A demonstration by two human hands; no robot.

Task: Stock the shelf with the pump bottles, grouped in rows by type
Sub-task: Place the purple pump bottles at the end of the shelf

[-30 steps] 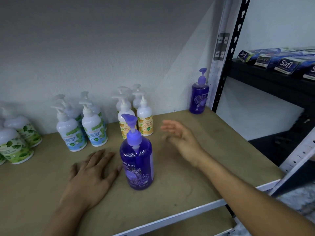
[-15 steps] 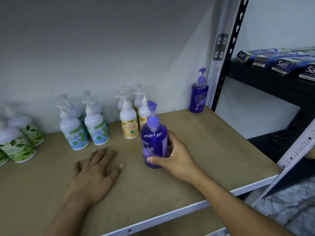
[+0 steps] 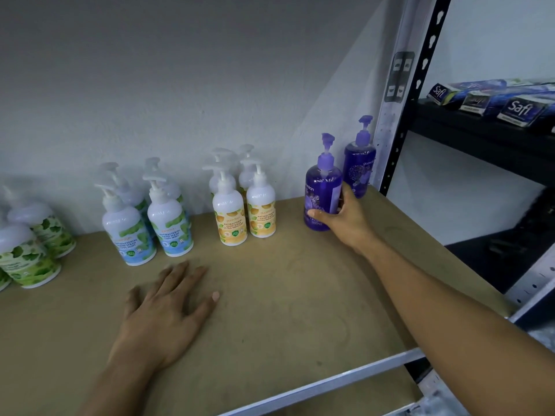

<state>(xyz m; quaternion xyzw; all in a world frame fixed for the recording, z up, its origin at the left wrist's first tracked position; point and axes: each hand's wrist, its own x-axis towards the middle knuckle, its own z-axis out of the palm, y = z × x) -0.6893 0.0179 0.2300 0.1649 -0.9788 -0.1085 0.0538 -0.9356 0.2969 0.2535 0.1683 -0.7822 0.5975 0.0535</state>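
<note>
In the head view, the right grip [image 3: 342, 219], a bare hand, is holding a purple pump bottle [image 3: 322, 187] low on its body. The thumb is lying across the front of the label and the other fingers are curling round the far side. The bottle is standing upright with its base down at the shelf [image 3: 285, 295] board; whether it is resting there fully, I cannot tell. It is a see-through violet bottle with a lighter purple pump head. Its label is showing pale flowers, and the word "guardian" is running along the side. Just behind this grip and a little to the right, a second purple bottle [image 3: 359, 166] of the same type is standing in the back corner beside the metal post [image 3: 390, 115]. The two bottles are very near each other.

The left grip [image 3: 163, 316] is lying flat on the shelf board with the fingers spread, holding nothing, well apart from the right grip and nearer to the front edge. Beyond the left grip, white bottles are standing in groups along the wall: orange-label bottles [image 3: 229, 219] to its right, blue-and-green mint bottles [image 3: 129, 232] straight behind it, and green-leaf bottles [image 3: 27, 259] far to its left. To the right of the right grip, past the post, Safi boxes [image 3: 516, 111] are lying on a black shelf [image 3: 480, 136].
</note>
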